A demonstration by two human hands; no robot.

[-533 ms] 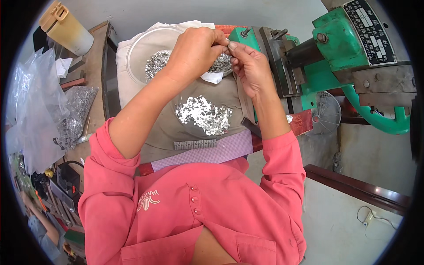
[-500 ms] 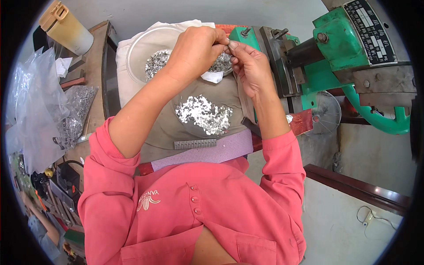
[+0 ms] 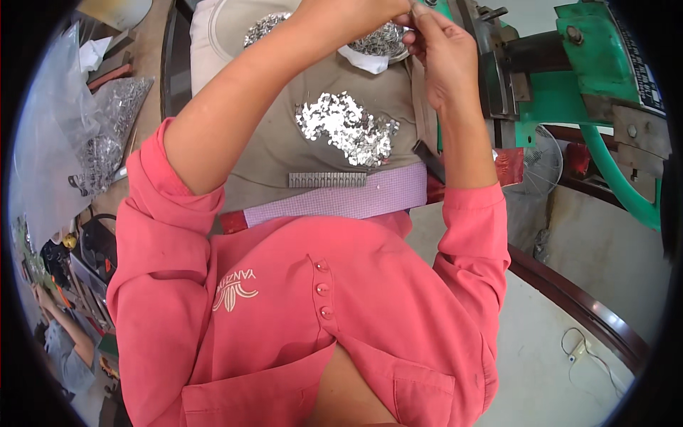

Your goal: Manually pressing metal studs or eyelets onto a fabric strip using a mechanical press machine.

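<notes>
Small metal pieces (image 3: 346, 128) lie in a glittering heap on the grey cloth (image 3: 284, 153), in the middle of the head view, well below both hands. Above that heap, at the top edge, the left hand (image 3: 356, 14) meets the right hand (image 3: 440, 53), fingertips pinched together; what they pinch is too small to tell. Left of the heap a clear plastic bag (image 3: 107, 135) holds more metal bits. Right of it stands a green machine (image 3: 590, 78). Just beneath it lie a grey toothed strip (image 3: 327, 179) and a lilac band (image 3: 341, 201).
</notes>
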